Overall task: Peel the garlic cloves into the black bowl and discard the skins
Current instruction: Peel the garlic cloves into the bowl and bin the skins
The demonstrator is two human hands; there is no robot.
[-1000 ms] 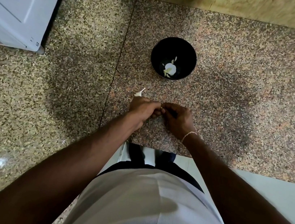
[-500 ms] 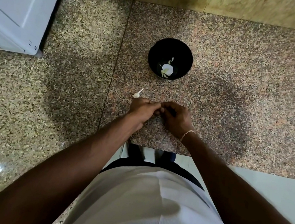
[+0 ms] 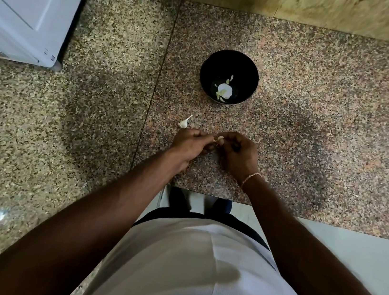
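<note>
Pinched between the fingers of the left hand (image 3: 190,143) and right hand (image 3: 239,152), a garlic clove (image 3: 220,139) is held over the bench (image 3: 314,139), near the black bowl (image 3: 229,76)

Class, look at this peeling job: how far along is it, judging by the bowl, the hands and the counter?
Done: the black bowl already holds pale garlic pieces. In hand: the left hand and right hand together pinch a small clove over the counter. Left: a white garlic piece lies beside the left hand, and no skins look discarded yet.
</note>
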